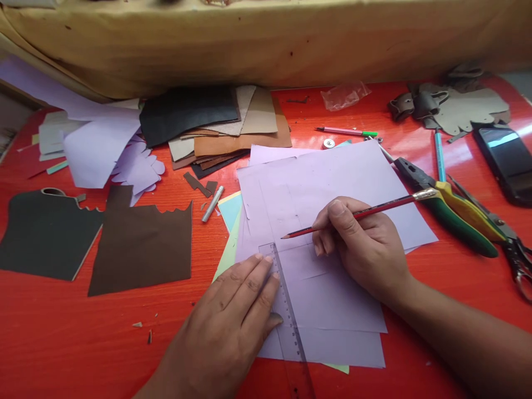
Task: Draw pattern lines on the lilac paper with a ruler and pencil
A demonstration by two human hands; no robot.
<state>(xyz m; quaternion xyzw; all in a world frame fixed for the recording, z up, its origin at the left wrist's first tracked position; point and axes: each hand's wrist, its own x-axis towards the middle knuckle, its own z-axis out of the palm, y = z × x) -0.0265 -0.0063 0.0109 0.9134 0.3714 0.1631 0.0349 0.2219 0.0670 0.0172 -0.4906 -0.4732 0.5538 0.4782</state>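
Note:
My left hand (241, 310) lies flat over a clear plastic ruler (293, 327), its fingers pressing the ruler down on the paper. Pinched in my right hand (361, 244) is a red and black pencil (376, 209), its sharpened tip pointing left just above the ruler's upper end. Whether the tip touches the paper I cannot tell. Beneath both hands is a stack of lilac paper sheets (341, 172), with thin pencil lines drawn on the top one. Green and blue sheet corners (230, 213) stick out on its left side.
Leather pieces (187, 113) are piled behind the paper; dark cut leather (143, 244) lies left, near lilac paper scraps (97, 149). On the right are pliers (451, 210), scissors (519, 249) and a phone (507, 160). A pink-green pen (344, 131) lies at the back.

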